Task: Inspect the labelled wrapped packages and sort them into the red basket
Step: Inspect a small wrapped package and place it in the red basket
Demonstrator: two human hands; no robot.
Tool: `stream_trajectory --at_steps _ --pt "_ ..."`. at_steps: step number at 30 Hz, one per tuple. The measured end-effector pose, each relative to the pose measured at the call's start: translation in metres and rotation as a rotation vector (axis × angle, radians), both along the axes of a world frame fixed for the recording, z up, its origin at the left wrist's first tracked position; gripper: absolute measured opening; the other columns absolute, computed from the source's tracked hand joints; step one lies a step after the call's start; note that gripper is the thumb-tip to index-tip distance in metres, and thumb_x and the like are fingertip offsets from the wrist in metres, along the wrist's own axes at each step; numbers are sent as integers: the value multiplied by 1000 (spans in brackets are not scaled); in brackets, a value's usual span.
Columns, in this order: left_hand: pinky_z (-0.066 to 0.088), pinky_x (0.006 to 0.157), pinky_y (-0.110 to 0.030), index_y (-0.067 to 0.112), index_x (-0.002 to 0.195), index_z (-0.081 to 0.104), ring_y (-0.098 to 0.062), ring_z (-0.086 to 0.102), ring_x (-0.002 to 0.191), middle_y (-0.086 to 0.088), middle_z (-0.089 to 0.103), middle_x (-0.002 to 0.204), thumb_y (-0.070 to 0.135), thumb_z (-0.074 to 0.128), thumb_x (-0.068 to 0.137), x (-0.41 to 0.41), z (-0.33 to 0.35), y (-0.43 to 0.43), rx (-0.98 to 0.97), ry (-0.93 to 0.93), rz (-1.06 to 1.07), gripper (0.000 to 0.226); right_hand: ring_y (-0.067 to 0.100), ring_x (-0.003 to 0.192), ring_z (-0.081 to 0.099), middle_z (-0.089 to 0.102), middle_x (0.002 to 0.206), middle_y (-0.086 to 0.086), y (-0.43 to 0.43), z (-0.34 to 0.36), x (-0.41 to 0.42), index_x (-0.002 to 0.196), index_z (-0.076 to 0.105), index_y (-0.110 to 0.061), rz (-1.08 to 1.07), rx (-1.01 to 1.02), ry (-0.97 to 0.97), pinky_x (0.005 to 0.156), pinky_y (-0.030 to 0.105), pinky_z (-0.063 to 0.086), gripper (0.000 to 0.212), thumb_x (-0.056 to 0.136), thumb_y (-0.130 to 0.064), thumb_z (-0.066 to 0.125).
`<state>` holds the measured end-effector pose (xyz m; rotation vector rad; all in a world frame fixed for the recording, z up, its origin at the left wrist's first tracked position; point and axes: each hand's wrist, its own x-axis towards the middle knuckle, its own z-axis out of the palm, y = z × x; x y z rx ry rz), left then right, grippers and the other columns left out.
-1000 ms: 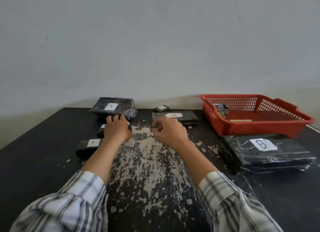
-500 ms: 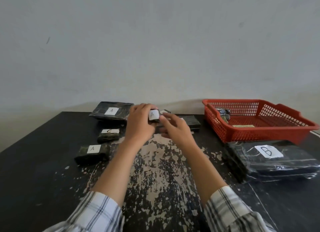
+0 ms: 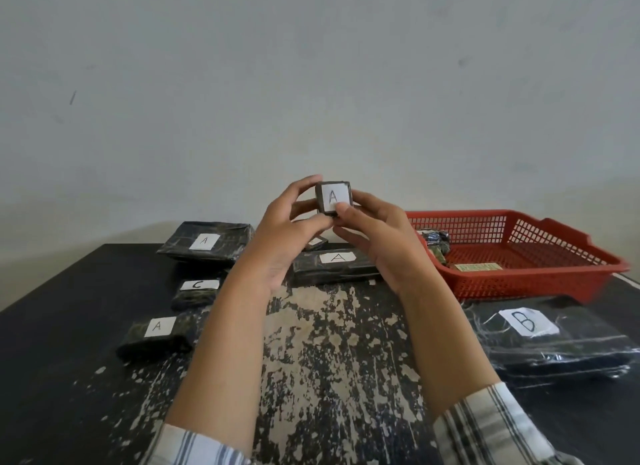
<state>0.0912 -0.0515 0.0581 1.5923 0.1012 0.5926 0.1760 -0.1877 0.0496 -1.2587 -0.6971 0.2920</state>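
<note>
Pinching small boxy package (image 3: 333, 197) — dark-wrapped.

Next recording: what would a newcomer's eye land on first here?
The small package labelled A, held up mid-frame between the left hand and right hand, its label facing the camera. Next, the red basket at far right, and the big wrapped package labelled B lying just in front of it.

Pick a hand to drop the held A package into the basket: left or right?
Right, likely: right hand pinches the held A package and the red basket sits on its side; left hand would cross over.
</note>
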Motion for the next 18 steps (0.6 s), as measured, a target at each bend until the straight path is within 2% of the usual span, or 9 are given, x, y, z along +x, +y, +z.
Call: stream_trajectory --at_steps 3,8,11,15,18 --pt "57 99 -32 25 131 68 -19 72 111 -5 78 112 10 74 92 -2 2 -2 -123 -51 -30 42 12 99 76 79 109 1 -3 4 -1 129 68 -15 -1 -6 -7 92 26 60 31 98 -14 70" --pt "58 100 -36 25 121 75 -18 75 107 -6 79 107 12 75 91 -5 7 -6 -112 -101 75 32 15 102 77 80 109 3 -7 10 -4 129 69 -14 -2 -28 -28 92 27 61 32 97 -19 71" --pt "58 100 -36 26 118 76 -15 75 105 -5 80 106 16 79 87 -7 11 -9 -92 -117 101 33 19 102 76 79 110 9 -9 14 -5 126 72 -11 4 -26 -13 93 30 61 29 99 -20 69" --pt "57 101 -38 29 120 76 -16 74 109 -5 79 110 16 78 89 -11 12 -7 -70 -115 79 34 18 99 77 80 105 7 -10 16 -6 123 73 -10 -26 -29 -30 89 27 62 28 97 -20 71" --pt "59 96 -32 21 127 71 -16 75 106 -7 79 108 14 75 91 -13 13 -5 -131 -123 11 37 16 96 77 81 101 5 -10 17 -7 121 73 -9 -29 -10 -33 90 28 61 26 97 -19 72"
